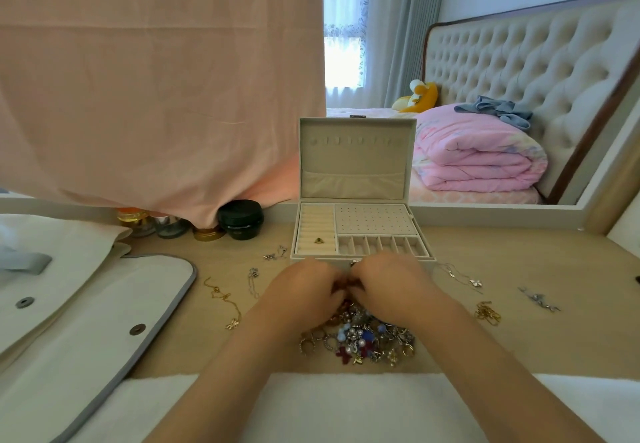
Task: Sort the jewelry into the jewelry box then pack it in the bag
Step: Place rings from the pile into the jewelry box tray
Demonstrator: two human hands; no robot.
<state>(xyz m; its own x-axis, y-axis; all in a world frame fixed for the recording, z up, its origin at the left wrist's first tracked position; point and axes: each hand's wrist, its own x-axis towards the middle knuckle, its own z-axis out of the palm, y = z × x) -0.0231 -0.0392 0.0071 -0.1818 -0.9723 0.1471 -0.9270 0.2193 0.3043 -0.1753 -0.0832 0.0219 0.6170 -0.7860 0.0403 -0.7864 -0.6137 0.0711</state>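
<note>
— What do we have on the table (519, 338), biggest first?

— The bag (86, 321) lies flat at our left with its flap open. We judge it is waiting there for the filled box. The jewelry box (353, 162) stands at the far middle, lid upright, so every compartment faces us.

— And our hands?

— Our left hand (304, 290) and right hand (391, 286) meet just in front of the box, over the far edge of the pile of jewelry (363, 335). The fingers curl inward toward each other around something small and reddish. The backs of the hands hide the fingertips, so we cannot tell which hand has it, or whether it is gripped at all. We are probably working one piece free of the tangle.

— The smaller things?

— The gold chain (221, 299) and other chains lie singly on either side of the pile, apart from one another, likely to keep them from knotting. One ring (319, 240) sits in the ring rolls at the box's left, and the other compartments look bare. We judge the sorting has barely begun.
</note>
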